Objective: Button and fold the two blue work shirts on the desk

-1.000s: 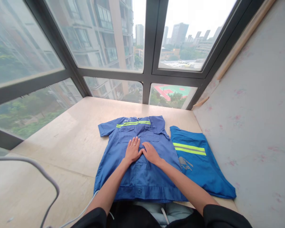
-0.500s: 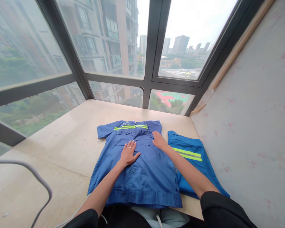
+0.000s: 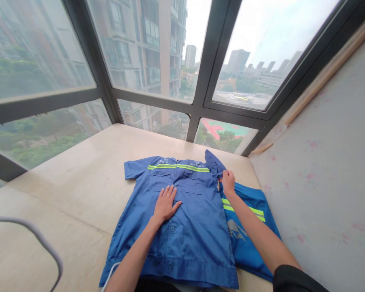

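A blue short-sleeved work shirt (image 3: 197, 227) lies front side up, with yellow-green stripes across its chest, two pockets and a row of buttons. Flat on its middle, just below the pockets, rests my left hand (image 3: 166, 205), fingers extended. My right hand (image 3: 228, 183) is closed on the edge of the shirt's right-side sleeve (image 3: 214, 163), which is lifted and bent. The other sleeve lies spread out to the left. Beside the shirt on the right is a folded, brighter blue garment (image 3: 249, 243) with a striped band and a pale logo, partly under my right forearm.
The pale wooden surface (image 3: 63, 190) reaches back to grey-framed windows (image 3: 109, 97). A patterned wall (image 3: 328, 174) bounds the right side. At the lower left, a grey cable (image 3: 33, 231) loops in the foreground.
My right hand has moved right from the shirt's chest and pulled out the sleeve that was tucked inward, uncovering the right chest stripe. My left hand stays on the shirt. The view has tilted slightly.
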Action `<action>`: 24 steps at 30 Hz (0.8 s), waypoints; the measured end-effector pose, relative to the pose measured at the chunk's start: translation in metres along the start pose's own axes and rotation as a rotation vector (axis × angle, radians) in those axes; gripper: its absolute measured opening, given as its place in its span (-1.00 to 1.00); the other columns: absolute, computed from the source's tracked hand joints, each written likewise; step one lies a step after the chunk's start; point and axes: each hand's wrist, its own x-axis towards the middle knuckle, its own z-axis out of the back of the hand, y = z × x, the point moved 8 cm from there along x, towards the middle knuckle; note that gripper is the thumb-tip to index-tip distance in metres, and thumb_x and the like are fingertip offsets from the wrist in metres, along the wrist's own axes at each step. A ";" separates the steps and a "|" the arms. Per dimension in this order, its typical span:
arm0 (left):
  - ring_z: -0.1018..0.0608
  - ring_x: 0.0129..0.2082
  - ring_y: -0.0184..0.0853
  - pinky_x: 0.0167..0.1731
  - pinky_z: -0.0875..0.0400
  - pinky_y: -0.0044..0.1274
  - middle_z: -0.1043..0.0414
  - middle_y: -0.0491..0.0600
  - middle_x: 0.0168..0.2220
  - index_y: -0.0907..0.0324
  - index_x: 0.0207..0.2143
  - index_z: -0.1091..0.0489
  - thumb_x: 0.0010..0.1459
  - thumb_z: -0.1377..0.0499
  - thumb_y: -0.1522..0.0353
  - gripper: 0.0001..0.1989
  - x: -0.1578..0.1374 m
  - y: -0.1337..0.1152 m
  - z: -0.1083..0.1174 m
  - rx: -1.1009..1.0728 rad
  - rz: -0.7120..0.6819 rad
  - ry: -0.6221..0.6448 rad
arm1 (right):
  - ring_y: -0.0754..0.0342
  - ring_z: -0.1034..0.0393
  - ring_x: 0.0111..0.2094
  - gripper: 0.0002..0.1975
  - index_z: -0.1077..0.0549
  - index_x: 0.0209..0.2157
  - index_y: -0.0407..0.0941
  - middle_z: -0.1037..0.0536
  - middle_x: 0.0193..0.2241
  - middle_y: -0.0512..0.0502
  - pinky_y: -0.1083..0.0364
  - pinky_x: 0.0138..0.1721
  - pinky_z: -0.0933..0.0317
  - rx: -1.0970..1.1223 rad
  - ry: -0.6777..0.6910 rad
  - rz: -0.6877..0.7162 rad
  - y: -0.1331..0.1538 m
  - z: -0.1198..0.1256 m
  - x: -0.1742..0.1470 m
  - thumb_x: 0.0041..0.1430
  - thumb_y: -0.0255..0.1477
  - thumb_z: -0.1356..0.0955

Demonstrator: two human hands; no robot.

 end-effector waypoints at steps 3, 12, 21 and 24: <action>-0.12 0.35 -0.13 0.31 0.02 -0.22 -0.09 0.07 0.34 0.17 0.30 -0.14 0.30 0.09 0.01 -0.35 -0.001 0.000 0.001 -0.014 0.010 -0.025 | 0.07 -0.42 -0.37 -0.83 -0.21 -0.32 -0.06 -0.39 -0.40 -0.01 0.08 -0.37 -0.40 0.164 -0.118 -0.150 -0.029 0.035 -0.004 0.13 -0.27 -0.14; -0.46 0.11 -0.15 0.10 -0.31 -0.30 -0.47 0.10 0.07 0.16 0.08 -0.41 0.35 0.10 0.13 -0.53 0.021 0.018 0.019 -0.227 0.193 -0.061 | 0.01 -0.43 -0.22 -0.67 -0.34 -0.22 -0.10 -0.49 -0.23 -0.11 0.10 -0.33 -0.38 0.371 -0.146 -0.107 -0.013 0.034 -0.002 -0.09 -0.31 -0.35; -0.47 0.07 -0.15 0.06 -0.31 -0.39 -0.46 0.16 0.06 0.26 0.08 -0.37 0.27 0.03 0.34 -0.61 0.135 0.098 0.069 -0.053 0.403 -0.165 | 0.05 -0.43 -0.07 -0.68 -0.47 -0.16 -0.13 -0.57 -0.11 -0.13 0.08 0.02 -0.26 -0.214 0.415 0.294 0.087 -0.122 0.045 0.13 -0.55 -0.18; -0.41 0.14 -0.19 0.13 -0.25 -0.42 -0.45 0.15 0.07 0.26 0.08 -0.37 0.26 0.02 0.37 -0.61 0.167 0.119 0.065 -0.022 0.354 -0.095 | 0.06 -0.41 0.00 -0.64 -0.50 -0.16 -0.11 -0.57 -0.07 -0.11 0.11 0.05 -0.20 -0.309 0.520 0.300 0.088 -0.162 0.064 0.15 -0.62 -0.16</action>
